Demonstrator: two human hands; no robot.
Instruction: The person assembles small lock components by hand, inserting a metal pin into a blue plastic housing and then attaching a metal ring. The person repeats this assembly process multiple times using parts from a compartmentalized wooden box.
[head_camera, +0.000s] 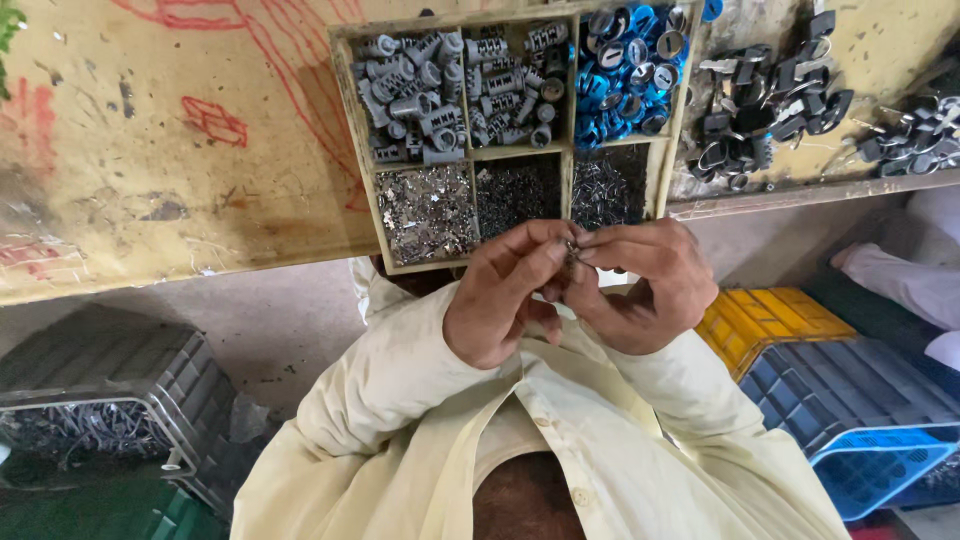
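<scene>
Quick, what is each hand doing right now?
Left hand: closed, pinching a small metal part.
Right hand: closed, fingertips on the same part.

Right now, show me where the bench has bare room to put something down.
Free: the stained bench top left of the compartment tray. Crowded: every tray compartment is full, and right of it lie black key parts up to the edge strip. The left hand and right hand pinch a small metal part just below the tray.

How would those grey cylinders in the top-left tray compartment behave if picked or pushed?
The grey cylinders look rigid, probably cast metal, so likely heavy for their size. Their round bodies would probably roll once out of the wooden tray. Piled loosely, neighbours may shift when one is pulled.
</scene>
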